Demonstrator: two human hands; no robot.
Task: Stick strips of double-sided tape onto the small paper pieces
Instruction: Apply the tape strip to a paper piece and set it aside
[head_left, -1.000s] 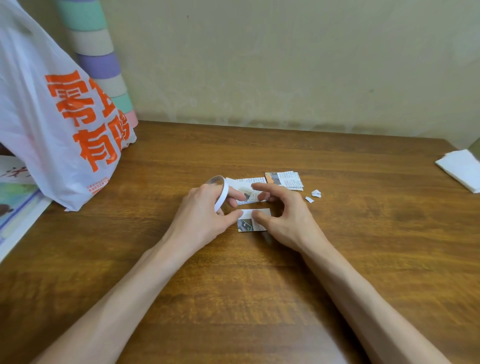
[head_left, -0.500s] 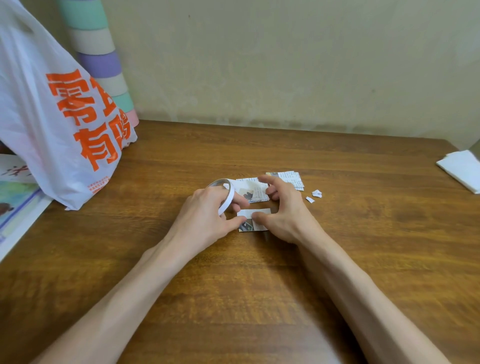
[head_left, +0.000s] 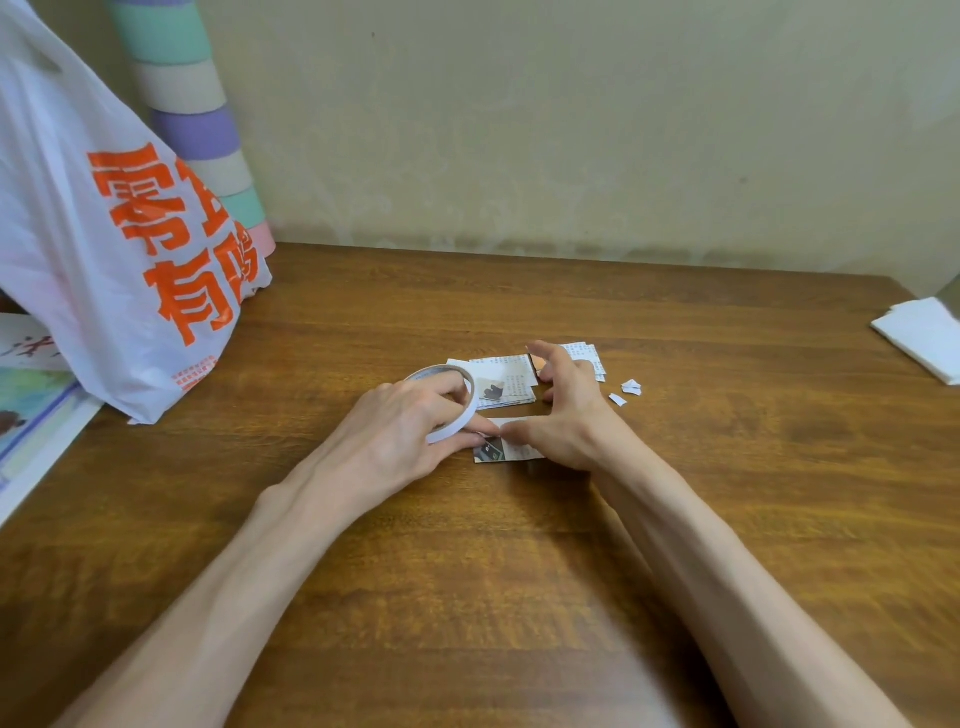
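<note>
Left hand gripping tape roll, right hand spread, thumb pressing paper piece

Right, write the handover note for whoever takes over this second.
Left hand: grips the tape roll, close beside the small paper piece on the table.
Right hand: thumb presses on that piece, other fingers arched above it.
Done: cannot tell whether a strip is fully stuck yet.
Left: finish this piece, then tape the other paper pieces lying beyond the hands.
</note>
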